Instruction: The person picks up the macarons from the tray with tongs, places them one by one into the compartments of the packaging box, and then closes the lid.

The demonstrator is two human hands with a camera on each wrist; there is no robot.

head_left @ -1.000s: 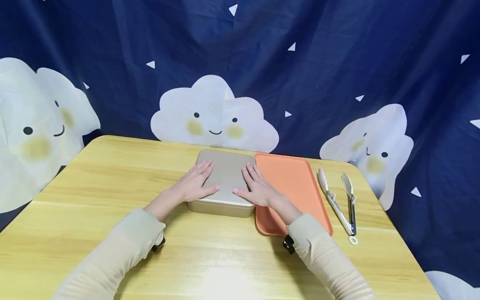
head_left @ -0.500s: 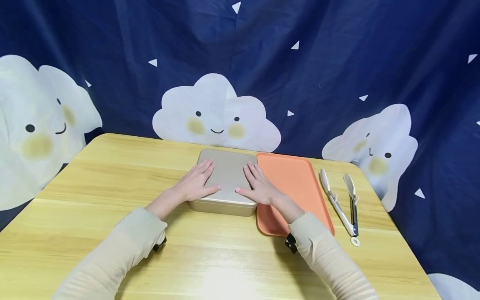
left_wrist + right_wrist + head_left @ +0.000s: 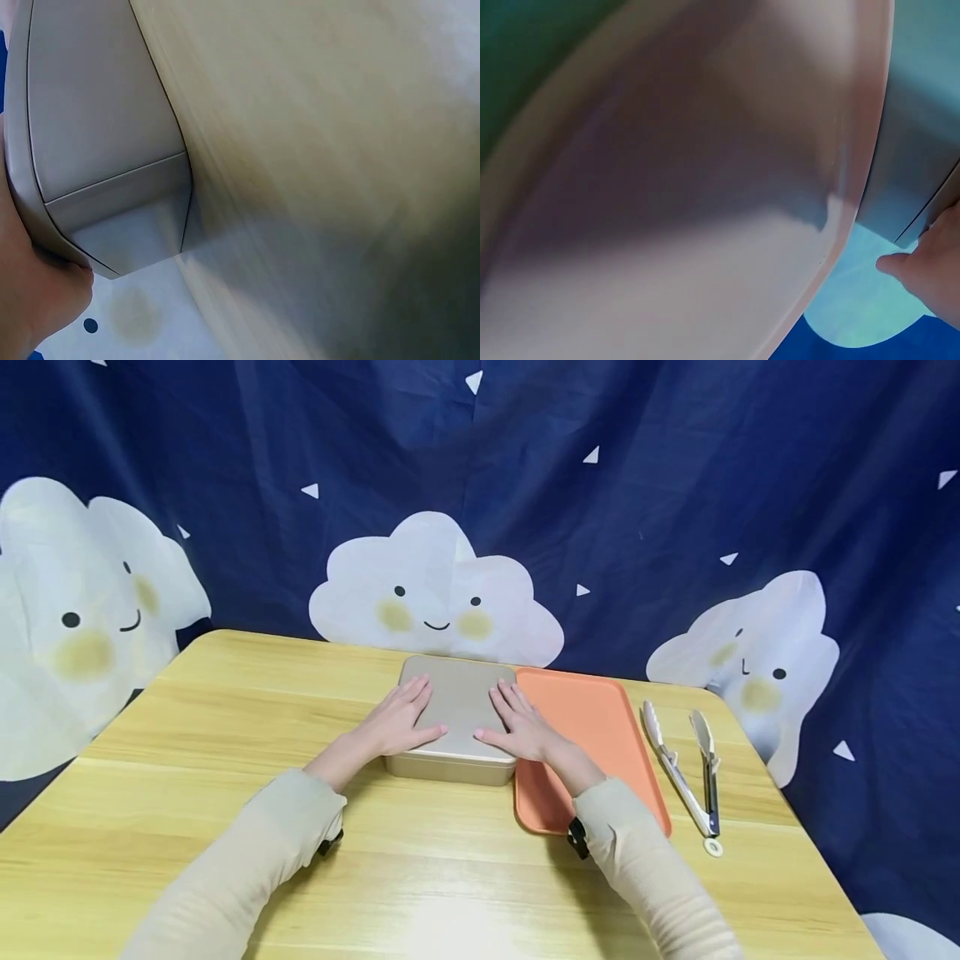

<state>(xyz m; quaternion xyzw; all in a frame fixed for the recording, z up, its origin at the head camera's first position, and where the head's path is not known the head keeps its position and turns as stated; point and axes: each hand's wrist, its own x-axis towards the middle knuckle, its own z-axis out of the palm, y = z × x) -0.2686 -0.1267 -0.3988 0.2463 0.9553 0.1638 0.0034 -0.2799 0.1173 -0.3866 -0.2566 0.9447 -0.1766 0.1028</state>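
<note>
A taupe rectangular box [image 3: 457,768] with its lid [image 3: 461,685] on stands at the table's far side. My left hand [image 3: 396,720] rests on the left part of the lid, fingers straight and thumb spread inward. On the right part lies my right hand [image 3: 525,728] in the same way, its thumb pointing toward the left one. The left wrist view shows the box's side wall [image 3: 105,97] with the hand [image 3: 41,292] at its top edge. In the right wrist view, fingers [image 3: 934,266] lie at the box's upper edge. What is inside the box is hidden.
An orange tray [image 3: 585,718] lies right against or very close to the box, partly under my right forearm. Right of it, metal tongs [image 3: 693,802] lie spread, ring end toward me. A dark blue cloud-print curtain [image 3: 600,527] hangs behind the wooden table [image 3: 247,718].
The box has slid slightly away from me relative to the tray, both hands moving with it. The tray and tongs have stayed put; the head view has shifted a little.
</note>
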